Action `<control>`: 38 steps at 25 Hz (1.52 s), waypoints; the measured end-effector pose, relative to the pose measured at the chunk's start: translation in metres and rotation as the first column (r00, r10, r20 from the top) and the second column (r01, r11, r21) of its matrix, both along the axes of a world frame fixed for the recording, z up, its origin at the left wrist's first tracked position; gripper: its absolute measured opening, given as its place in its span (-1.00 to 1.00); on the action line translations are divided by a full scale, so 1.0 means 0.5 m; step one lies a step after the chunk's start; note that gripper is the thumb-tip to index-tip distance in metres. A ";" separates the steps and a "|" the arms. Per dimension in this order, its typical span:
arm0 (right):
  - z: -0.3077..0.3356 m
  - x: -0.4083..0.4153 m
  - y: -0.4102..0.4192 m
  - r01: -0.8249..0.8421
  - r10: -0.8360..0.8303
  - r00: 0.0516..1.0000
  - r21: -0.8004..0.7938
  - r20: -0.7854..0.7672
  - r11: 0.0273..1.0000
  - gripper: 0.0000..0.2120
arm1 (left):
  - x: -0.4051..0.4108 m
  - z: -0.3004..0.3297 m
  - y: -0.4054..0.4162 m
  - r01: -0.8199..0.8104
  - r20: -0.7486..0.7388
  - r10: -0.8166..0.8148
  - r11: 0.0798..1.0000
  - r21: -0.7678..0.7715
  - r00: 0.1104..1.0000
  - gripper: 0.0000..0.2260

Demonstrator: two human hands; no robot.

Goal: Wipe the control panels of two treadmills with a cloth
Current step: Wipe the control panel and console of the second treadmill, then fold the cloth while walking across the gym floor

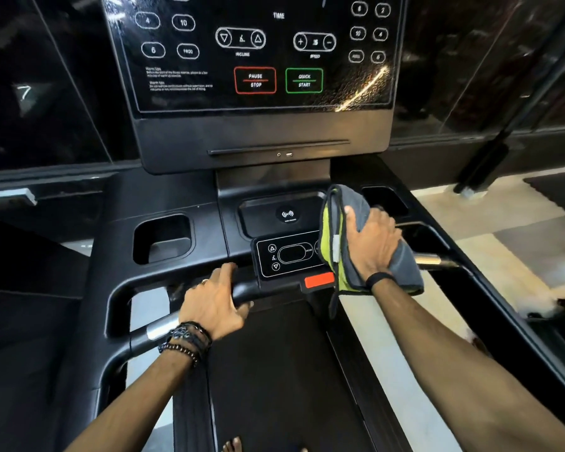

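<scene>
Head view of a treadmill console. A folded grey and lime-green cloth [346, 256] lies over the right end of the small lower control panel [291, 256], hiding that end; the panel's incline arrows and oval window remain exposed to the left. The right hand [372, 243] presses flat on the cloth, fingers spread and curled slightly over its upper edge, a dark band at the wrist. The left hand [214, 303] is closed around the black front handlebar [242, 288], thumb beneath; beaded bracelets circle its wrist. A red safety tab [318, 279] sits just below the lower panel, beside the cloth's hanging corner. Behind the panel, a shallow tray [261, 216] bears a wireless-charging symbol and holds no loose item. The left cup recess [163, 239] shows only its dark interior; the right recess [385, 197] is partly covered by cloth and hand. Above stands the main control panel [261, 60], with red PAUSE/STOP and green QUICK START keys; its top is cut off, its small print illegible. The running belt [274, 370] is dark.
</scene>
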State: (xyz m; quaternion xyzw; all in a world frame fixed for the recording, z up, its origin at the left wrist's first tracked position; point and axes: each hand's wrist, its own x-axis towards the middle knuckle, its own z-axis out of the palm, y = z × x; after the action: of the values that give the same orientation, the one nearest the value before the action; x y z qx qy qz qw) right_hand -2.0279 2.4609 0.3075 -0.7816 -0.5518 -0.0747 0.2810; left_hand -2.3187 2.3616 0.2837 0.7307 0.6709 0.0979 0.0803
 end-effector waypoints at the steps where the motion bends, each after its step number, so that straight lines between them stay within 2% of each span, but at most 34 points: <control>1: 0.000 -0.005 -0.008 0.004 -0.004 1.000 0.007 -0.001 1.000 -0.36 | -0.004 -0.001 0.001 0.010 0.050 -0.010 1.000 0.000 0.999 -0.29; 4: 0.004 -0.010 -0.023 0.020 -0.020 1.000 0.028 0.005 0.999 -0.42 | -0.006 0.006 0.009 0.044 0.173 -0.057 0.996 0.079 0.983 -0.19; 7: 0.006 -0.023 -0.030 0.061 -0.063 0.997 0.042 0.044 0.997 -0.48 | 0.021 0.043 0.028 0.035 0.295 -0.112 0.967 0.253 0.949 -0.26; 10: 0.009 -0.036 -0.035 0.091 -0.092 0.994 0.030 0.065 0.995 -0.52 | 0.053 0.080 0.059 0.069 0.277 -0.164 0.944 0.323 0.947 -0.29; 14: 0.022 -0.043 -0.051 0.081 -0.079 0.993 -0.020 0.084 0.997 -0.50 | 0.081 0.099 0.111 0.218 0.208 -0.264 0.951 0.221 0.942 -0.17; 16: 0.026 -0.052 -0.063 0.056 -0.048 0.993 -0.068 0.108 0.996 -0.46 | 0.094 0.105 0.117 0.256 0.231 -0.301 0.945 0.205 0.925 -0.12; 19: 0.028 -0.086 -0.084 0.000 0.012 0.995 -0.121 0.096 0.993 -0.41 | 0.107 0.110 0.104 0.213 0.329 -0.286 0.947 0.241 0.900 -0.17; 22: 0.023 -0.156 -0.107 -0.076 0.091 0.989 -0.124 0.118 0.989 -0.34 | 0.097 0.100 0.106 0.214 0.346 -0.292 0.945 0.247 0.892 -0.29; 24: 0.018 -0.206 -0.121 -0.095 0.115 0.979 -0.119 0.170 0.988 -0.41 | 0.088 0.097 0.110 0.205 0.407 -0.286 0.951 0.233 0.867 -0.27; 26: 0.024 -0.236 -0.134 -0.138 0.167 0.965 -0.151 0.200 0.979 -0.48 | 0.085 0.097 0.111 0.126 0.508 -0.214 0.971 0.202 0.834 -0.21; 28: 0.033 -0.239 -0.147 -0.247 0.274 0.950 -0.174 0.151 0.953 -0.52 | 0.086 0.104 0.106 0.033 0.542 -0.125 0.984 0.176 0.831 -0.19; 29: 0.042 -0.233 -0.156 -0.311 0.329 0.942 -0.190 0.072 0.931 -0.55 | 0.089 0.109 0.104 0.019 0.523 -0.114 0.983 0.183 0.845 -0.17; 32: 0.055 -0.196 -0.203 -0.386 0.366 0.920 -0.161 -0.140 0.908 -0.58 | 0.118 0.135 0.093 0.063 0.464 -0.178 0.965 0.253 0.868 -0.23; 35: 0.053 -0.136 -0.265 -0.344 0.310 0.921 -0.117 -0.237 0.932 -0.65 | 0.186 0.174 0.072 0.219 0.437 -0.313 0.942 0.254 0.843 -0.45; 36: 0.053 -0.105 -0.293 -0.309 0.277 0.931 -0.106 -0.239 0.945 -0.67 | 0.221 0.188 0.056 0.297 0.400 -0.382 0.919 0.261 0.833 -0.47; 38: 0.061 -0.033 -0.361 -0.214 0.193 0.955 -0.075 -0.227 0.974 -0.68 | 0.303 0.214 0.016 0.477 0.289 -0.534 0.844 0.247 0.795 -0.37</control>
State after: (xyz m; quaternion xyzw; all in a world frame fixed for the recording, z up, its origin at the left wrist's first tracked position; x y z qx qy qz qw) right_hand -2.0445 2.2805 0.3379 -0.7369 -0.5982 0.0684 0.3072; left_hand -2.1675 2.3697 0.3906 0.8584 0.4156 0.2538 0.1610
